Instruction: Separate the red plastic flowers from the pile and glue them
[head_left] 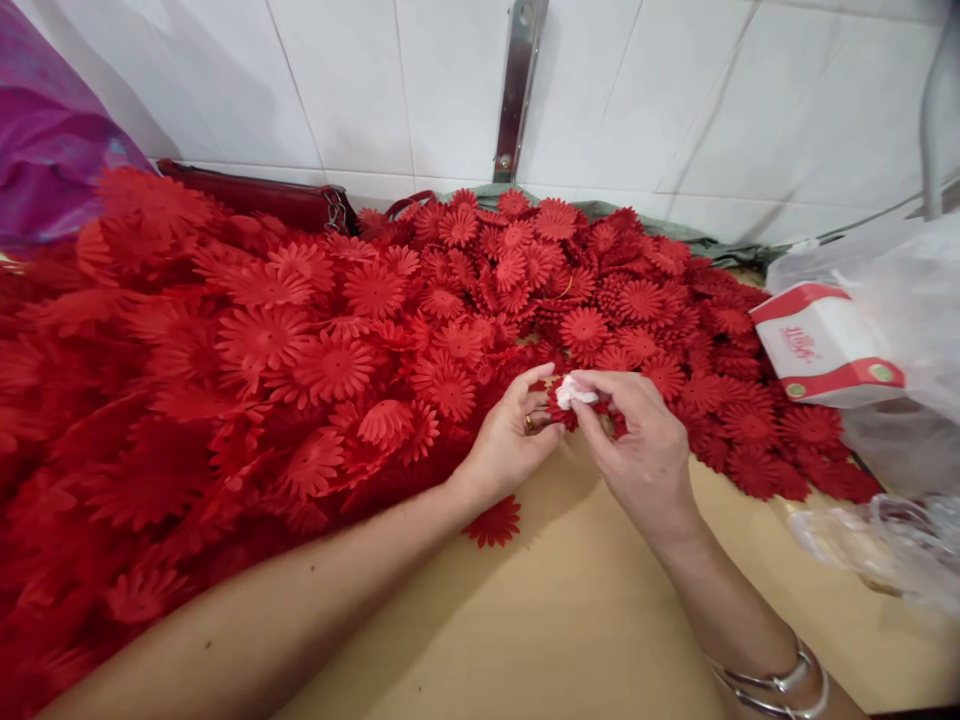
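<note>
Right hand (649, 440) pinches white wad (576, 391); box lettering (801, 344) blurred.

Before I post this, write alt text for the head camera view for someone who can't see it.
A person's right hand pinches a small white wad, with the left hand close beside it. Heaps of red flowers spread across a tan table before a white tiled wall.
</note>
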